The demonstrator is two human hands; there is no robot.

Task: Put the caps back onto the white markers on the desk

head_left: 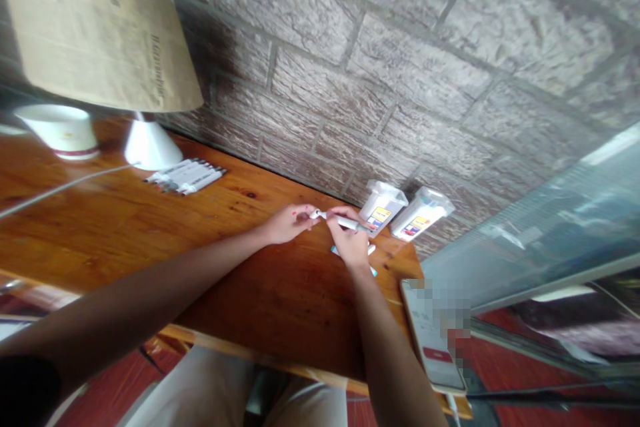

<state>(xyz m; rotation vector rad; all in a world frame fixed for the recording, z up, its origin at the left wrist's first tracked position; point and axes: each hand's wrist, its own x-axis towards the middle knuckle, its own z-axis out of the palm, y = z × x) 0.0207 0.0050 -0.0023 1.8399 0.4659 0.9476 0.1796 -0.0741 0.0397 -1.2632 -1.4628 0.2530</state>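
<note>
Rough grey-brown brick wall (pixel 320 60) rises behind a glossy wooden table (pixel 240 213). On the table, the right hand (pixel 351 245) grips a white marker (pixel 347 222) along its barrel, its tip pointing at the left hand (pixel 290 225), whose fingers pinch a small white cap (pixel 315 214). Whether cap and tip touch is hard to make out; any print on the barrel is covered or too small. Small red marks show on the left hand.

Just beyond the right hand stand two clear plastic cases (pixel 379 205) (pixel 421 215), each bearing a yellow, blue and red label whose words are too small to read. Teal-ended pieces (pixel 373 271) lie partly hidden behind that hand. Farther left, grey-white markers (pixel 193 177) lie side by side, lettering illegible, near the white conical lamp base (pixel 151 147). Dark print runs sideways on the brown paper lampshade (pixel 110 33), too blurred to read surely; the frame cuts off its top. Beside it sits a white cup (pixel 63 130) with a red band. At the table's right edge, a phone (pixel 430 333) shows a red bar, its screen partly pixelated
</note>
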